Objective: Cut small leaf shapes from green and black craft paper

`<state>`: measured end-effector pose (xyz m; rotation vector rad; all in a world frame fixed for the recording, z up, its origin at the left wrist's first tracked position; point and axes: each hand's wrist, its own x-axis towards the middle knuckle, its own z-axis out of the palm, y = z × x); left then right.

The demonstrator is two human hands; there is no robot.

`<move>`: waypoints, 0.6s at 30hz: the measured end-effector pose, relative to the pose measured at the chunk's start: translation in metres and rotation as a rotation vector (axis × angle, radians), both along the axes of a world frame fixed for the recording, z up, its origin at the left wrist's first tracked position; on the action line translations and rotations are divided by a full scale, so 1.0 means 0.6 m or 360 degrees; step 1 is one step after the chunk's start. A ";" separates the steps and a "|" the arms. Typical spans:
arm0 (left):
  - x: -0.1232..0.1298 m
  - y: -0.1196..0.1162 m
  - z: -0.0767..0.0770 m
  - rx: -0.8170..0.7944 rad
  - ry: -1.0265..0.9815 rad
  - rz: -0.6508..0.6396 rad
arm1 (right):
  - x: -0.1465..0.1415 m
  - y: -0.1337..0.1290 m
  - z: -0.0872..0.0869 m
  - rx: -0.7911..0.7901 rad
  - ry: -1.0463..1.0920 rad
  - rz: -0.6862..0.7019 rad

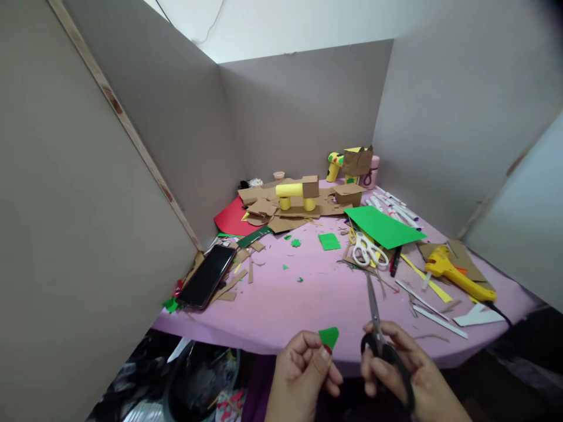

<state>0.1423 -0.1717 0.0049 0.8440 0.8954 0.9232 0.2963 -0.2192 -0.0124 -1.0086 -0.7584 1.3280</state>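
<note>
My left hand point(308, 369) pinches a small piece of green paper point(329, 337) between thumb and fingers, just off the table's front edge. To its right, my right hand point(396, 363) holds black-handled scissors point(374, 308), blades pointing up and away and looking nearly closed. The scissors and the green piece are apart. Beyond them on the pink cloth point(281, 299) lie a green square point(329, 241), a small green cut-out shape point(296, 242) and tiny green scraps. A yellow tube figure with a cardboard block point(290, 190) stands farther back on cardboard pieces.
A phone point(207, 276) lies at the left among cardboard strips. White scissors point(368, 251), a green sheet point(383, 225) and a yellow glue gun point(460, 274) with a cord are at the right. Grey partitions point(303, 105) enclose the table. Below its left edge is a bin point(202, 375).
</note>
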 end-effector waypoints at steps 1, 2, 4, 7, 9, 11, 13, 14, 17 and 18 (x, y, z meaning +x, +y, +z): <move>0.000 -0.001 0.000 0.0010 0.0019 -0.0030 | -0.003 0.006 0.009 0.0053 -0.0099 -0.0052; 0.001 -0.001 0.000 0.0022 0.0040 -0.0058 | -0.008 0.010 0.016 0.0096 -0.0174 -0.0126; 0.002 0.000 0.001 0.0043 0.0092 -0.0116 | -0.019 0.016 0.026 0.0169 -0.0281 -0.0261; 0.003 -0.001 0.000 0.0097 0.0195 -0.0226 | -0.033 0.018 0.029 0.0209 -0.0390 -0.0389; 0.002 -0.003 -0.004 0.0146 0.0262 -0.0289 | -0.034 0.020 0.027 0.0189 -0.0424 -0.0376; 0.001 -0.006 -0.011 0.0231 0.0358 -0.0338 | -0.029 0.022 0.023 0.0161 -0.0400 -0.0327; -0.002 -0.010 -0.019 0.0345 0.0473 -0.0383 | -0.021 0.026 0.022 0.0131 -0.0312 -0.0343; -0.004 -0.011 -0.022 0.0392 0.0516 -0.0394 | -0.017 0.027 0.023 0.0115 -0.0257 -0.0370; -0.007 -0.011 -0.020 0.0428 0.0483 -0.0306 | -0.016 0.029 0.027 0.0065 -0.0138 -0.0347; -0.007 -0.011 -0.017 0.0412 0.0412 -0.0252 | -0.019 0.028 0.029 0.0051 -0.0120 -0.0309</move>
